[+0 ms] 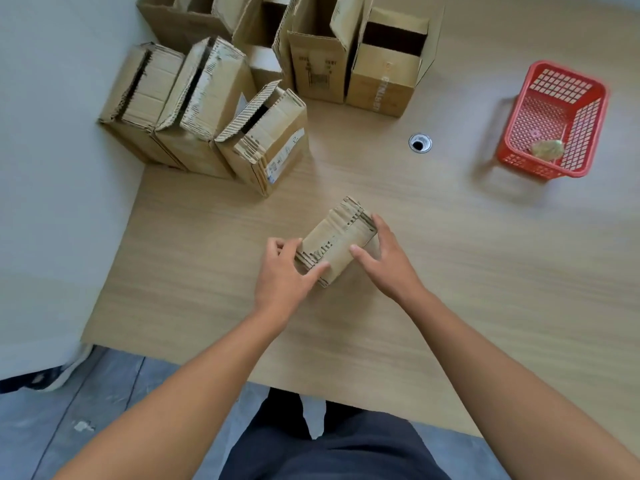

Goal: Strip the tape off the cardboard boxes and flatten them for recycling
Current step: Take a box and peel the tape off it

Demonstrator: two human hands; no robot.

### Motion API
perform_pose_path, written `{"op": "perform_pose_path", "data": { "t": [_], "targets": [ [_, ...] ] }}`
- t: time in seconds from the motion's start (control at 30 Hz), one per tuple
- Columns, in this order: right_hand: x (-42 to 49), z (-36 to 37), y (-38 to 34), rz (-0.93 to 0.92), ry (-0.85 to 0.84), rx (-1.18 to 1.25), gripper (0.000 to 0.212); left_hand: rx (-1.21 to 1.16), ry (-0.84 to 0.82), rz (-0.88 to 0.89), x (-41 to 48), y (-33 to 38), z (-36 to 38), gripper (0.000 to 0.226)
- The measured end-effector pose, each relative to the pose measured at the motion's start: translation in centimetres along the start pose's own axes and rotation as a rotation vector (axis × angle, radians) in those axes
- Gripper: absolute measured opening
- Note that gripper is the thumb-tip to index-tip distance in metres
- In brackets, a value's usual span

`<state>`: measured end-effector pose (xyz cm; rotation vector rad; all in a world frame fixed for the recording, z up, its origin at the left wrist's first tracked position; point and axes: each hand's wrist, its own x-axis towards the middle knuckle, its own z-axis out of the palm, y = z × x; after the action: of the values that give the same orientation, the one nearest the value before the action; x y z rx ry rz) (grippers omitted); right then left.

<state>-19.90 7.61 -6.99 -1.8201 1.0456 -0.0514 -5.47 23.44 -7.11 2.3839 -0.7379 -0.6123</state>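
1. Cardboard, brown and ragged at the edges: a small box [334,242] lies near the middle of the wooden table [467,289]. It is between the person's two hands and turned at a slant, so its far end points away to the right. Whether it rests on the wood or is raised just off it cannot be told.
2. The left hand [282,271] grips the near left end of the small box, with the thumb laid across the top face and the fingers curled round the end.
3. The right hand [384,258] holds the right side, with the thumb on the top face and the fingers reaching along the right edge to the far corner.
4. The top face of the small box shows torn strips where the outer paper has peeled, and bare corrugation shows along the far end.
5. Three boxes [207,109] stand in a row at the far left of the table, beside the white wall [52,168]. They touch side by side, with dark gaps between their frayed flaps. The nearest one bears a white label [284,154].
6. Behind that row more open boxes [381,81] stand with their flaps up and are dark inside.
7. A red basket [585,129] sits at the far right, well apart from the small box. A crumpled pale wad [547,148] lies in its near end.
8. A metal-rimmed round hole [420,143] is set into the table, between the open boxes and the basket.
9. Below the near table edge are grey floor [86,410] and dark trousers [329,448].
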Motion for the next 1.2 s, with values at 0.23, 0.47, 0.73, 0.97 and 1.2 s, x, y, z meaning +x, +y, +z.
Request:
{"op": "perform_pose_path", "data": {
  "t": [0.23, 0.47, 0.73, 0.97, 1.2],
  "targets": [
    [-4.6, 3.3, -0.1, 0.091, 0.038, 0.033, 0.089, -0.046, -0.325, 0.061, -3.4, -2.0, -0.1, 0.076],
    [-9.2, 6.3, 0.6, 0.278, 0.139, 0.165, 0.095, -0.115, -0.486, 0.09, -6.1, -4.8, -0.6, 0.076],
    [-12.2, 5.9, -0.1, 0.171, 0.167, 0.351, 0.061, -0.641, -0.548, -0.141, -6.6, -3.0, -1.2, 0.036],
    [-13.5, 2.8, -0.9, 0.077, 0.235, 0.42, 0.034, -0.717, -0.479, -0.112, -7.3, 0.8, -1.1, 0.039],
    [-13.9, 0.2, 2.4, 0.0, 0.156, 0.267, 0.043, -0.514, -0.319, -0.018, -8.6, 2.8, 0.7, 0.046]
  ]
}}
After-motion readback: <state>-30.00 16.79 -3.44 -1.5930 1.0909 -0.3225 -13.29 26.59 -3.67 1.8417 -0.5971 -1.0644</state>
